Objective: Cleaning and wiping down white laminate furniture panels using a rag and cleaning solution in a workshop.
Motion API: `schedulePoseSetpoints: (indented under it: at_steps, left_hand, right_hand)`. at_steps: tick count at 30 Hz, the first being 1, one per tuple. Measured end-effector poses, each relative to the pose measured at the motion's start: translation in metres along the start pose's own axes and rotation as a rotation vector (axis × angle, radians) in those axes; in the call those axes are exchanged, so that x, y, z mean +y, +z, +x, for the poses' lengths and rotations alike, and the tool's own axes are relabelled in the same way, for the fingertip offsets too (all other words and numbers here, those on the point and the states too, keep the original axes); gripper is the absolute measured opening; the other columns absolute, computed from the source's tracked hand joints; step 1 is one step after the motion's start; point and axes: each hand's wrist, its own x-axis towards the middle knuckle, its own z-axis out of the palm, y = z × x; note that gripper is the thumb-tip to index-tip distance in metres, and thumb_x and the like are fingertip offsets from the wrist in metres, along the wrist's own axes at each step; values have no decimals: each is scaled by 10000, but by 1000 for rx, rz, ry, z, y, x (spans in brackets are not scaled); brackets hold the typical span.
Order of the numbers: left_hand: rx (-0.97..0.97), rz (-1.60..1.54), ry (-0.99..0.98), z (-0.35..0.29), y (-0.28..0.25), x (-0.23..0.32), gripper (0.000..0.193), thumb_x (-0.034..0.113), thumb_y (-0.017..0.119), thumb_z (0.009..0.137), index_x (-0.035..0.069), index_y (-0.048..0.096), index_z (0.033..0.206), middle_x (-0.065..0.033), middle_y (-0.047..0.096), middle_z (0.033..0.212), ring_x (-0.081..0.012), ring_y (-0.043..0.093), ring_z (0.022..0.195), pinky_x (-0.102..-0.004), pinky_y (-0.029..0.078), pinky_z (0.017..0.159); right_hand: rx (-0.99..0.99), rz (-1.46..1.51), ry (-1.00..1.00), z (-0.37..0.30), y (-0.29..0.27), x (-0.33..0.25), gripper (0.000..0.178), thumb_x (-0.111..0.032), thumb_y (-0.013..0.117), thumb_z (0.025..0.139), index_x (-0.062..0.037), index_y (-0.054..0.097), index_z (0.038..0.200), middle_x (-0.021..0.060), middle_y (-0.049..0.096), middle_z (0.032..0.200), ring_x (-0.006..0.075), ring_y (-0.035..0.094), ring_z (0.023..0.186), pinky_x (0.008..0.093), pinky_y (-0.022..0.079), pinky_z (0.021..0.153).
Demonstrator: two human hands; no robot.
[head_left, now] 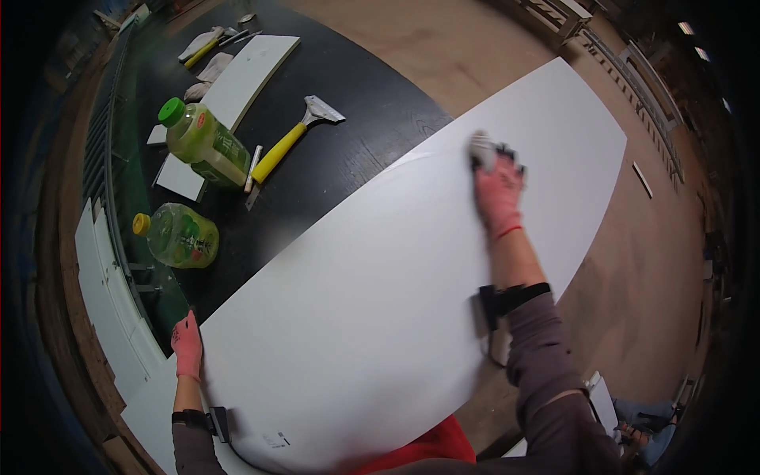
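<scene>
A large white panel (348,309) stretches across the dark table in front of me, its near side by my body. My right hand (500,194), in a pink glove with dark fingertips, is closed on a greyish-white cloth (480,147) against the panel's far right part. Both are smeared by motion, and much of the cloth is hidden under the fingers. At the panel's left end, my left hand (187,347), also in a pink glove, grips the panel's edge near the corner.
On the black tabletop (364,79) lie a yellow-handled scraper (289,146), a green-capped bottle (207,146), a yellow-capped bottle (182,236), white strips (252,71) and gloves (202,46). White boards (119,293) stand at left. Another person (645,427) shows at lower right.
</scene>
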Motion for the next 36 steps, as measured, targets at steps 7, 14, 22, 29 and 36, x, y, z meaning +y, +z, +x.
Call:
schedulePoseSetpoints:
  at_steps: [7, 14, 22, 29, 36]
  left_hand:
    - [136, -146, 95, 30, 23, 24, 368, 214, 321, 973, -55, 538, 1098, -200, 592, 1098, -327, 557, 1015, -355, 445, 840]
    - [337, 40, 252, 84, 34, -81, 366, 142, 322, 972, -57, 438, 1257, -199, 501, 1268, -279, 492, 1162, -302, 378, 985]
    - [210, -210, 162, 55, 11, 4, 402, 198, 311, 972, -38, 419, 1278, -196, 448, 1309, -281, 433, 1207, -318, 335, 1012]
    - [169, -283, 37, 47, 6, 11, 503, 379, 341, 953, -35, 541, 1157, -236, 567, 1131, -391, 512, 1070, -388, 409, 904]
    - [380, -791, 144, 47, -1, -17, 460, 324, 400, 950, -30, 489, 1231, -154, 528, 1249, -285, 494, 1138, -315, 358, 972]
  right_hand:
    - [-16, -334, 305, -53, -76, 280, 581, -348, 462, 885, 9, 367, 1333, 184, 384, 1368, 299, 313, 1297, 438, 181, 1093]
    - [-617, 387, -618, -319, -123, 14, 600, -214, 605, 698, -38, 445, 1249, 140, 481, 1235, 300, 381, 1248, 499, 187, 1091]
    - [-565, 203, -561, -308, -128, 24, 547, -314, 551, 805, -54, 424, 1269, 118, 476, 1260, 258, 413, 1226, 487, 181, 1083]
    - [-38, -252, 266, -100, -80, 195, 591, -427, 418, 891, -64, 354, 1352, 103, 340, 1421, 263, 263, 1338, 469, 156, 1096]
    - [-11, -137, -157, -142, -31, 6, 568, -396, 467, 870, -45, 399, 1311, 127, 392, 1370, 251, 305, 1311, 479, 145, 1096]
